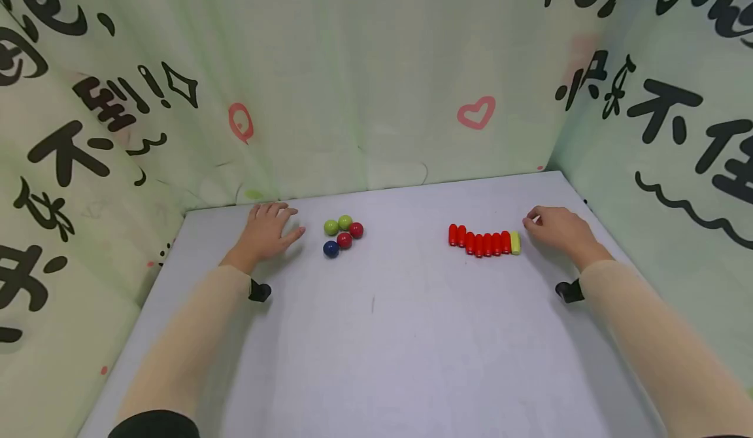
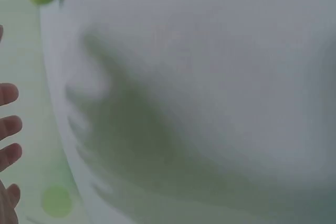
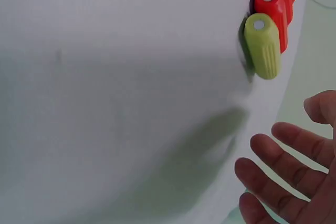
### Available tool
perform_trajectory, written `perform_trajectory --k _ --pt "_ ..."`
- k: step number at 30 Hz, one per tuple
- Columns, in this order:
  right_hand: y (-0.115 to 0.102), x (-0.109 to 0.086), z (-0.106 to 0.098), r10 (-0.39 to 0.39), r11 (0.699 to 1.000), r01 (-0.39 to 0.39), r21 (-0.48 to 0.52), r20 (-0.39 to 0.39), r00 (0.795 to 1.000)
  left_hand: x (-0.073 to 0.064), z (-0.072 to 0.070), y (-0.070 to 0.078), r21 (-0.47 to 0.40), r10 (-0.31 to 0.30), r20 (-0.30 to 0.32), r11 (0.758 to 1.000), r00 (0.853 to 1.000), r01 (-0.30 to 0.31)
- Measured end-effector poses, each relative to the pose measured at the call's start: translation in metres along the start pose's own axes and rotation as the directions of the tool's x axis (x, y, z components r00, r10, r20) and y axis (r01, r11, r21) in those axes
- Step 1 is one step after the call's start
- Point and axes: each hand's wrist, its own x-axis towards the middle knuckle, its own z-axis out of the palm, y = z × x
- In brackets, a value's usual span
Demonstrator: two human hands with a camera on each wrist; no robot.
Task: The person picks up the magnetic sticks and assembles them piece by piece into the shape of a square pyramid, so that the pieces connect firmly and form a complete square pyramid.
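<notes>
My left hand (image 1: 266, 231) hovers over the far left of the table with its fingers spread, holding nothing. Just right of it lie two green balls (image 1: 331, 227), two red balls (image 1: 344, 240) and one dark blue ball (image 1: 331, 249), grouped closely. On the right, several short red rounded sticks (image 1: 478, 246) stand side by side in a curved row. A yellow-green stick (image 1: 515, 243) with a ribbed side and a pale dot on its end closes the row. My right hand (image 1: 559, 229) is beside that end, fingers loosely bent and apart from the sticks, with nothing in it.
The white table (image 1: 376, 346) ends at a pale green curtain (image 1: 365, 85) behind, and similar cloth with black lettering hangs at both sides. Black wrist mounts (image 1: 569, 291) sit under both wrists. Hand shadows fall on the tabletop.
</notes>
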Motion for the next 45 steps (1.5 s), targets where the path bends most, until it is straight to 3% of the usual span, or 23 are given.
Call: perform_trajectory --k 8,19,23,28,35,45 --pt "-0.018 -0.015 0.012 0.009 0.997 -0.009 0.076 0.002 1.0 -0.002 0.011 0.033 0.007 0.125 -0.044 0.992 0.991 -0.125" --pt "-0.033 -0.031 0.028 0.035 0.993 -0.03 0.111 -0.04 0.999 -0.012 0.027 0.063 -0.09 0.194 -0.031 0.976 0.981 -0.196" --pt "-0.037 -0.038 0.03 0.081 0.987 -0.071 0.141 -0.068 0.994 -0.016 0.03 0.069 -0.153 0.195 -0.041 0.968 0.98 -0.199" --pt "-0.04 -0.047 0.026 0.141 0.972 -0.135 0.192 -0.021 0.99 -0.02 0.033 0.071 -0.226 0.199 -0.059 0.952 0.978 -0.207" --pt "-0.044 -0.059 0.024 0.14 0.963 -0.146 0.225 0.042 0.989 -0.024 0.039 0.072 -0.315 0.185 -0.095 0.927 0.978 -0.206" --pt "-0.051 -0.074 0.033 0.131 0.953 -0.142 0.268 0.057 0.99 -0.031 0.04 0.077 -0.348 0.15 -0.076 0.922 0.986 -0.168"
